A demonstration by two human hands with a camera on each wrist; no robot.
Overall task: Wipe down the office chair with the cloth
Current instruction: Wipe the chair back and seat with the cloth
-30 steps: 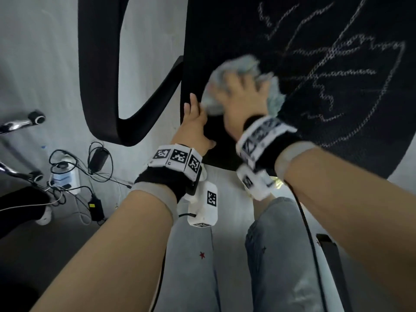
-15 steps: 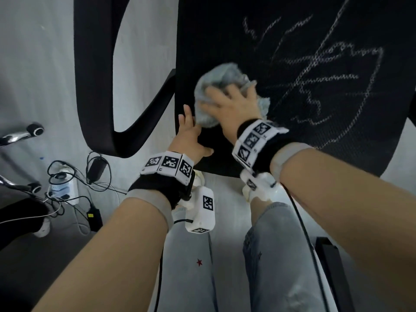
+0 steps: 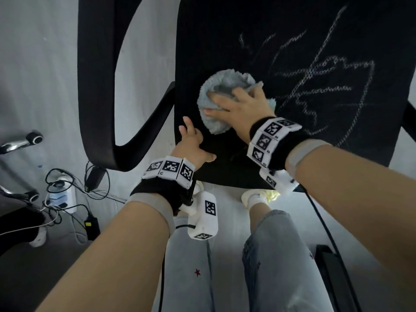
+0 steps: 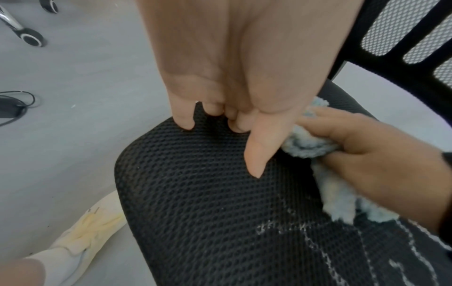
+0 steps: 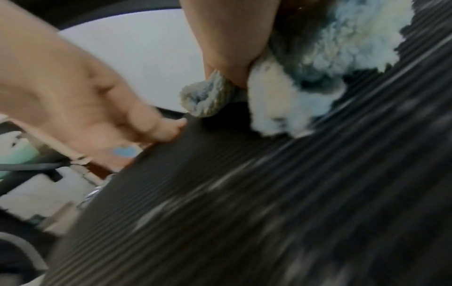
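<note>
Two legs in pale grey jeans (image 3: 276, 262), one cream shoe (image 4: 90, 230) on the grey floor (image 3: 45, 64) under the seat's front edge. Left hand (image 3: 191, 145) rests at the front-left corner of the seat (image 3: 292, 30), thumb flat on top, fingers curled over the left edge: grip closed on the seat rim. The seat is black honeycomb mesh, rounded corners, with thin white chalky scribbles across its middle and right. Right hand (image 3: 243, 104) presses one fluffy pale-blue cloth (image 3: 216, 91), bunched into a wad, on the seat just beyond the left hand, near the left edge; fingers spread and bent into the pile, holding the cloth. One curved black armrest (image 3: 99, 86) loops off the left side. Further left on the floor: tangled cables and a power strip (image 3: 60, 197), two castors (image 3: 33, 138).
</note>
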